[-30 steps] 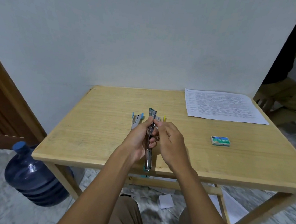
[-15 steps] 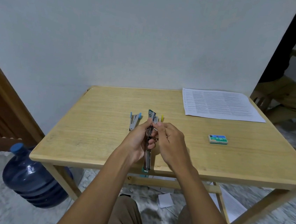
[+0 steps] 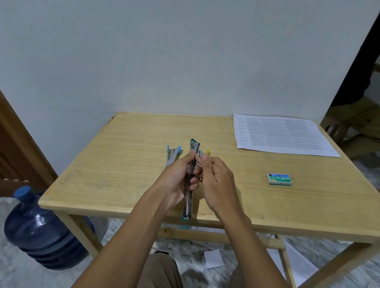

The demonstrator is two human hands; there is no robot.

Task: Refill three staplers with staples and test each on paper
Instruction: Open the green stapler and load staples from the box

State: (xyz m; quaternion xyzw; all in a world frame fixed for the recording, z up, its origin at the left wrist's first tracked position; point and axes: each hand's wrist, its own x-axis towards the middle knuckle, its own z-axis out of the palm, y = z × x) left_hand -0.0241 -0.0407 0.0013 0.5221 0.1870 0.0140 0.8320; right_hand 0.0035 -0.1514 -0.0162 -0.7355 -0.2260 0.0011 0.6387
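Left hand [image 3: 176,177] is gripping the opened stapler [image 3: 188,202]; right hand [image 3: 215,184] is pinching its channel, ideally seating staples squarely.

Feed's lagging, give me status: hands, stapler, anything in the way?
Left hand grips the green stapler, opened out. Right hand pinches its upper rail; staples not discernible. Blue stapler, yellow stapler lie beyond on the table, nothing blocking.

Crowded spot is mid-table: left hand [image 3: 176,177] and right hand [image 3: 217,184] bunched on the green stapler [image 3: 189,190], blue stapler [image 3: 172,155] just left, yellow stapler [image 3: 207,151] behind (mostly hidden). Bare table [image 3: 117,159] runs leftward, and between right hand and staple box [image 3: 279,179]. Paper [image 3: 283,135] fills the far right corner.
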